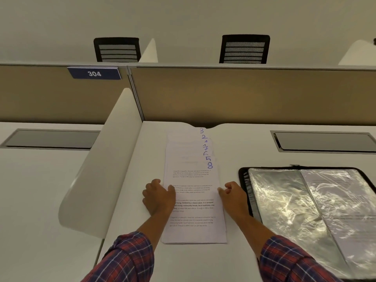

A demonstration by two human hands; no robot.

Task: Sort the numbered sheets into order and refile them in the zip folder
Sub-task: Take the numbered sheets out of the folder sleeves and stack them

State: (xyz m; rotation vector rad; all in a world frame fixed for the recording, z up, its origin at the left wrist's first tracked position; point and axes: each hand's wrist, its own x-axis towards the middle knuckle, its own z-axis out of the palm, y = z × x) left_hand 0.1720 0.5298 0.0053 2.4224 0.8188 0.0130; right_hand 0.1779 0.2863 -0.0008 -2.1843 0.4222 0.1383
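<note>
A person in a red-and-blue plaid shirt (130, 259) works at a white worktop (244, 143), both hands at a fanned stack of numbered sheets (195, 212) in the centre of the frame. The sheets lie flat and overlap towards the top of the frame. Their upper right corners show blue handwritten numbers that read, from the top down, 3, 2, 1, 7, 6, 5 and 8, and the front sheet carries blocks of printed text.

The left hand (159, 197) lies over the stack's left edge with its grip apart, fingers relaxed on the paper. The right hand (234, 197) touches the right edge with fingers curled; whether its grip pinches the paper cannot be told.

The zip folder (243, 186) lies open at lower right, just beside the right hand, with its shiny clear sleeves facing up and a printed page visible inside one of them.

A tan partition (244, 94) runs across the middle of the frame behind the worktop, with a blue sign (94, 73) reading 304 at upper left. Two black mesh-backed chairs (117, 49) stand beyond it, and a white divider (101, 169) slants down at left
</note>
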